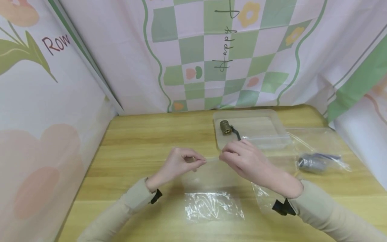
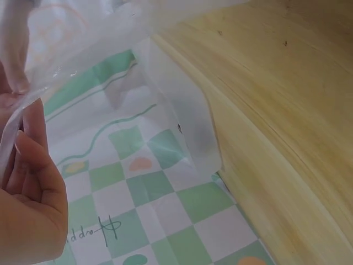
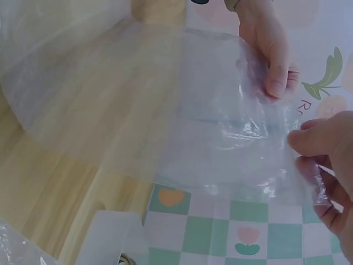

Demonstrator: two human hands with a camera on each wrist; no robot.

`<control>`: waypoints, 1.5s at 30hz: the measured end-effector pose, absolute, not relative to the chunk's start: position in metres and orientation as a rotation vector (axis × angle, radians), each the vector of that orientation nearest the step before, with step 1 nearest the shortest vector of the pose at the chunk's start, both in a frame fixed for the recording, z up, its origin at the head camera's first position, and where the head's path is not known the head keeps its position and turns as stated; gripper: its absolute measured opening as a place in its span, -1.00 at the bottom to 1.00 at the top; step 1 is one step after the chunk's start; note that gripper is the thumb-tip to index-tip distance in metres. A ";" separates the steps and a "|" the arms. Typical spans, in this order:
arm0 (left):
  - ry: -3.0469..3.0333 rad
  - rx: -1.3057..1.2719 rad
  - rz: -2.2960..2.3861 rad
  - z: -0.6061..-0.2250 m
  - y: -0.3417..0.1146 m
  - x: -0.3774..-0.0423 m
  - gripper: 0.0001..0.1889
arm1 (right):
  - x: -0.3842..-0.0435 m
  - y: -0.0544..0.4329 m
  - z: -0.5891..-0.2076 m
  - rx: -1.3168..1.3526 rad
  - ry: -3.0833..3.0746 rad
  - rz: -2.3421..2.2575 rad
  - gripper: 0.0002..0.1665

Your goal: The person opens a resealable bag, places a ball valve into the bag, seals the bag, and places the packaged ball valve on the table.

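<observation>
A clear plastic bag [image 1: 208, 191] hangs from both hands over the table, its top edge pinched between fingers and thumb on either side. My left hand [image 1: 181, 163] holds the left part of that edge, and my right hand [image 1: 246, 161] grips the right part. In the right wrist view the bag [image 3: 215, 127] stretches flat between the two hands, with nothing showing inside it. The left wrist view has the left hand [image 2: 33, 193] with curled fingers at the film's edge.
Behind the right hand stands a translucent tray [image 1: 257, 124] holding a brass valve [image 1: 225, 127] with a dark lever. To the right lies another clear bag [image 1: 317, 141] with a grey metal valve [image 1: 312, 163] in it. A patterned curtain [image 1: 193, 50] borders the wooden table [image 1: 145, 134].
</observation>
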State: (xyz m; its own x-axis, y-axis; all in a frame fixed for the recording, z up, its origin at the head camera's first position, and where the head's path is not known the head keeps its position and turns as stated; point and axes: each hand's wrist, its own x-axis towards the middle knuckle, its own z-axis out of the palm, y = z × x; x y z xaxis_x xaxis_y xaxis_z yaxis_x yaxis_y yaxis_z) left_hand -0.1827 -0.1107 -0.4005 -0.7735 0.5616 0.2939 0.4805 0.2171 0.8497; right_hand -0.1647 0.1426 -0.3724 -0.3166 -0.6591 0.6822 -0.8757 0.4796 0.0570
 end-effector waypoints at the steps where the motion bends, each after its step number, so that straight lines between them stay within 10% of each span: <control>1: 2.385 1.021 1.625 -0.400 -0.111 -0.183 -0.91 | -0.165 0.142 -0.372 1.269 -2.059 0.441 -0.75; 45: 2.467 1.205 1.517 -0.393 -0.110 -0.177 -0.86 | -0.162 0.143 -0.361 1.193 -2.290 0.619 -0.86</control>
